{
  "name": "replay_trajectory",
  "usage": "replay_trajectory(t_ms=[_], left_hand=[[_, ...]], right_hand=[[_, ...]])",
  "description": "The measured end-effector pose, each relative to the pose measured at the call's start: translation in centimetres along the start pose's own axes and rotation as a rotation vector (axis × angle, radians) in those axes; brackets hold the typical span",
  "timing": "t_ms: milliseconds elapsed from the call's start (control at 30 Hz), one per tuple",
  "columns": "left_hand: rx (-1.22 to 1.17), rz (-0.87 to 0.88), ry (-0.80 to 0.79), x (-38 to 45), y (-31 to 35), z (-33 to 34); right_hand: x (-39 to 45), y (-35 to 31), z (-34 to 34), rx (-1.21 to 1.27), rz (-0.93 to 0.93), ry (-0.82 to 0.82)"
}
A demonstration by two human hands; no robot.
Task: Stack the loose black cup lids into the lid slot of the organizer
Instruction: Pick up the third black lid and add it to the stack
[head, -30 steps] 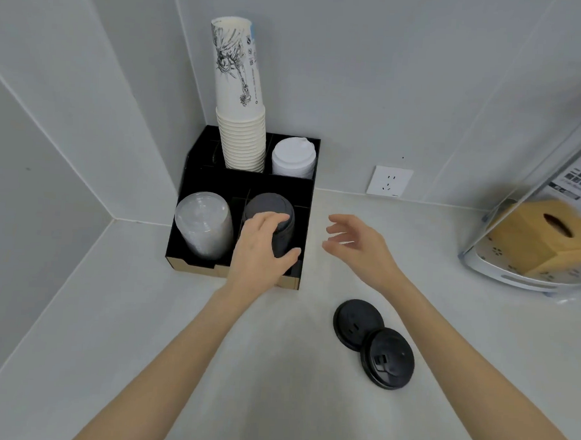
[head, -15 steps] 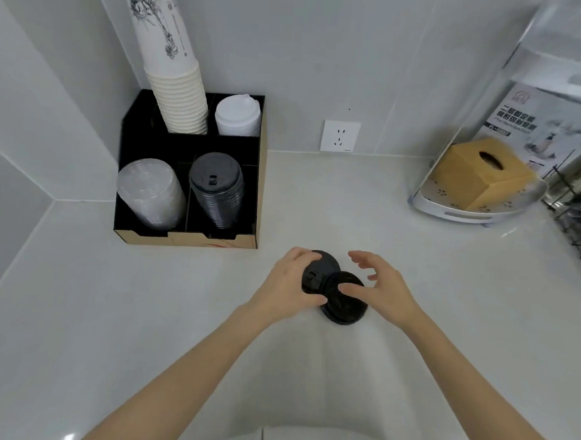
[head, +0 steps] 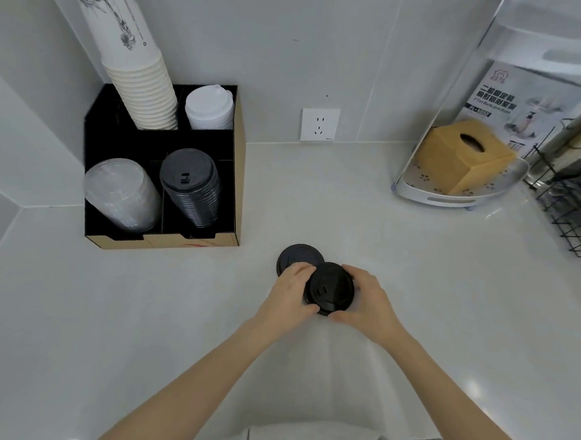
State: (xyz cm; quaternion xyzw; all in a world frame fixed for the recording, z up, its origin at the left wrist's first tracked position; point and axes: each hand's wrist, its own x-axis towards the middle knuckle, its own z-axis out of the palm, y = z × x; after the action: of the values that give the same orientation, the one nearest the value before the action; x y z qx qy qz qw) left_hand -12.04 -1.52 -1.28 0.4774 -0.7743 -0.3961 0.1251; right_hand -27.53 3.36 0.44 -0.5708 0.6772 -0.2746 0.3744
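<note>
Two loose black cup lids lie overlapping on the white counter. The nearer lid [head: 329,287] is gripped at its rim from both sides, by my left hand [head: 287,295] and my right hand [head: 367,301]. The farther lid [head: 299,255] sits partly under it and partly behind my left fingers. To the upper left stands the black organizer [head: 238,170], whose front right slot holds a leaning stack of black lids [head: 191,187].
The organizer also holds clear lids [head: 122,194], a tall stack of paper cups [head: 141,87] and white lids [head: 209,109]. A wall socket [head: 320,124] is behind. At right stand a tissue box [head: 464,155] on a white tray and a black wire rack [head: 572,214].
My left hand left the black lid stack in the organizer and came down to the loose lids. Both hands have now closed on the nearer lid's rim.
</note>
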Motion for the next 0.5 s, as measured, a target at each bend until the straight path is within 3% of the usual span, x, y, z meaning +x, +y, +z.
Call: replay_trajectory(t_ms=[500], left_hand=[[-0.111, 0.031, 0.199, 1.2, 0.1, -6.1]], right_hand=[[4.7, -2.7, -0.5, 0.086, -0.063, 0.006]])
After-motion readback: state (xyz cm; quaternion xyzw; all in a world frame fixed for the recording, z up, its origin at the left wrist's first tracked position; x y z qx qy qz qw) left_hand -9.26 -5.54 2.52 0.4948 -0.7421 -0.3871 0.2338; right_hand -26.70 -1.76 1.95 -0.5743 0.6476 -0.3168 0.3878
